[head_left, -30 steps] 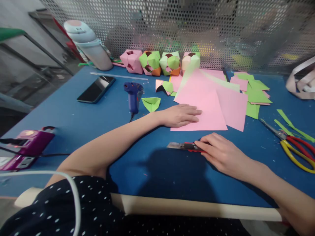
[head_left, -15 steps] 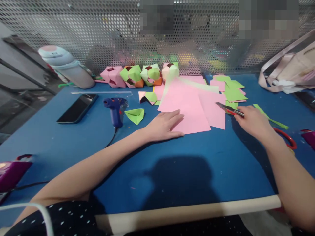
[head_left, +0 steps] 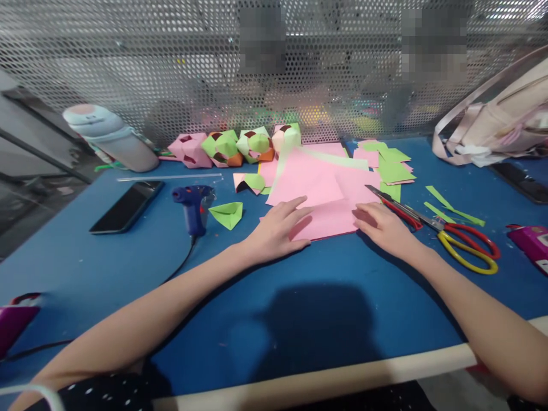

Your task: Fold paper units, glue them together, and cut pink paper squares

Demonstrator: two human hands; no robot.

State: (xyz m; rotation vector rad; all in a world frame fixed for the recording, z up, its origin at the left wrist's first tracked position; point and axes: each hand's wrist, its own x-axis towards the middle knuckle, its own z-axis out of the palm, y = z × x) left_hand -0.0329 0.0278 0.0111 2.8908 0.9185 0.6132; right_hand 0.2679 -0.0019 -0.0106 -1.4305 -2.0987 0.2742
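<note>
Pink paper sheets (head_left: 325,220) lie overlapping on the blue table. My left hand (head_left: 280,228) rests on their left part, fingers spread. At their right edge is my right hand (head_left: 383,225), its fingertips at the paper; whether it grips an edge is unclear. A red-handled cutter (head_left: 396,208) lies just beyond my right hand, next to scissors (head_left: 445,228) with red and yellow handles. Small green and pink pieces (head_left: 391,165) are piled behind the cutter. A folded green piece (head_left: 229,214) sits left of my left hand.
A blue glue gun (head_left: 193,211), a phone (head_left: 127,206) and a bottle (head_left: 115,140) stand or lie at left. Folded paper shapes (head_left: 220,148) line the mesh panel (head_left: 192,74). Green strips (head_left: 456,208) and a bag (head_left: 500,125) are at right.
My right hand has let go of the cutter, which now lies on the table, and has moved left to the pink sheets. The top sheets have shifted. The camera view has moved slightly.
</note>
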